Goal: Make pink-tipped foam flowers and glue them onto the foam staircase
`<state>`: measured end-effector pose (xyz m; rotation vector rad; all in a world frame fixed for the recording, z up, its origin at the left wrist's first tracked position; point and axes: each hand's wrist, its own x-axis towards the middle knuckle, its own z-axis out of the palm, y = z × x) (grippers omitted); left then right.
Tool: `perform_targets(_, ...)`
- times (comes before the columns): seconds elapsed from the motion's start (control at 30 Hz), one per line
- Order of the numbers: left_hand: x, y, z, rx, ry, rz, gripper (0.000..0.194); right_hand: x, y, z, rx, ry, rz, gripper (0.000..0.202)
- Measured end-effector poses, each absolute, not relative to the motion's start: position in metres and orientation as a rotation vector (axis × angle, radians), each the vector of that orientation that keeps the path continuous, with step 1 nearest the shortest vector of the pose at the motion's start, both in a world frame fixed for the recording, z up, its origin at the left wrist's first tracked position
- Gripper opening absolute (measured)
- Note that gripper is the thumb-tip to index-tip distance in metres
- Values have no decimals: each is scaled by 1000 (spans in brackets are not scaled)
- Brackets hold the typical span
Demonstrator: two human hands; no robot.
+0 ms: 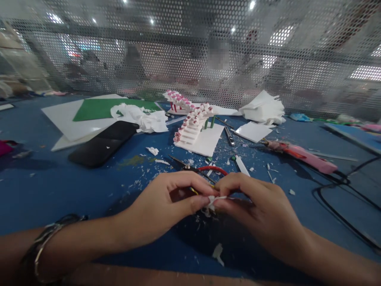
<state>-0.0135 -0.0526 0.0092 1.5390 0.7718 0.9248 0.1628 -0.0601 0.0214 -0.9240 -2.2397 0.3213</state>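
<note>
Between the fingertips of both my hands is a small torn white piece [212,201], thin like foam or paper; its exact kind is unclear. My left hand [162,202] pinches one side of it with thumb and fingers. On the other side, my right hand [258,210] pinches it too. Just beyond my fingers lie red-handled scissors [212,169], blades pointing left and handles partly hidden by my hands. Farther back stands a small white model staircase [192,129] with pink and dark red dots along its edges and green posts, on a white base [208,143].
A black phone-like slab [104,145], green sheet [98,109] and crumpled white paper [149,119] lie left. A pink glue gun [306,155] with a black cable [324,198], a cutter knife [229,136] and folded white sheets [263,107] lie right. Perforated metal screen [184,59] stands behind; scraps litter the blue table.
</note>
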Motion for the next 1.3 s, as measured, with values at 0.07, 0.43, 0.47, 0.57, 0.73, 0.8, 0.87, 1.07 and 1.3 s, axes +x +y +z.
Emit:
perform_targets(0.07,-13,-53,10,1536,761,931,9,161,-61,21,-974,-2167,483,12)
perform_targets(0.43,-15,-57,13,1338,633,976,14,160,-64,20,-874,-1847,1132,7)
perform_targets(0.47,-16,-56,13,1349,636,986,14,160,-64,21,-886,-1868,1072,6)
perform_targets(0.57,-16,-56,12,1398,648,991,10,161,-65,22,-907,-1937,930,7)
perform_targets(0.73,-14,-53,11,1445,730,990,9,160,-67,21,-943,-2040,699,8)
perform_targets(0.8,-13,-52,10,1453,768,1003,6,159,-67,21,-945,-2065,599,8)
perform_targets(0.87,-12,-53,10,1457,798,1004,4,158,-68,21,-935,-2074,531,7)
perform_targets(1.07,-13,-56,12,1515,806,1005,6,156,-67,26,-913,-2073,455,10)
perform_targets(1.3,-16,-54,13,1928,777,1079,9,157,-70,25,-907,-2087,374,13)
